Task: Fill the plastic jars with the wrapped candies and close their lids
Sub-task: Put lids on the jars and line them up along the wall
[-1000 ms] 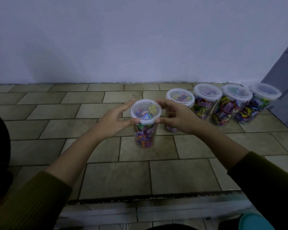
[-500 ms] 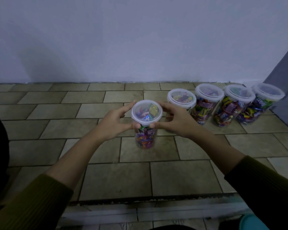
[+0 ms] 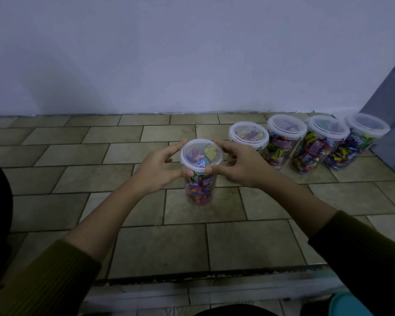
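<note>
A clear plastic jar (image 3: pixel 198 190) packed with colourful wrapped candies stands on the tiled floor in the middle of the view. A translucent lid (image 3: pixel 201 155) sits on its mouth. My left hand (image 3: pixel 160 167) grips the lid's left rim, thumb on the near edge and fingers round the far edge. My right hand (image 3: pixel 240 165) grips the right rim the same way. Both thumbs press on the front of the rim.
Several lidded jars full of candies stand in a row at the back right, from one (image 3: pixel 249 136) just behind my right hand to one (image 3: pixel 365 131) by a grey panel (image 3: pixel 390 106). A pale wall (image 3: pixel 192 53) rises behind. A floor step edge (image 3: pixel 192 275) runs near me.
Both thumbs have slid closer together along the near rim of the lid. The jar stays in place.
</note>
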